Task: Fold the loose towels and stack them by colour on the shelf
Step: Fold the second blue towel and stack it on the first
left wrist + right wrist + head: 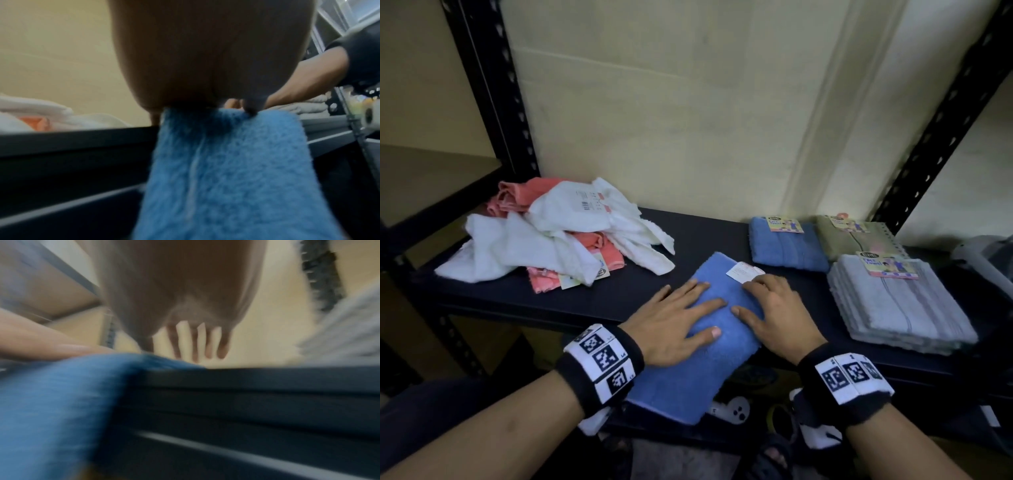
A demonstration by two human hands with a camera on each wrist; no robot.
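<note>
Both hands were flat on the blue towel (702, 346), which lay folded on the dark shelf (619, 287) with its near end hanging over the front edge. The left hand (674, 322) had its fingers spread wide and straight, pressing the cloth. The right hand (774, 308) lay open too, fingers a bit closer together, fingertips touching the towel's white tag (743, 272). Left of the left fingers sat the loose pile of white and coral towels (558, 233). Right of the right fingers were the folded blue stack (787, 250), beige stack (859, 240) and grey stack (897, 305).
</note>
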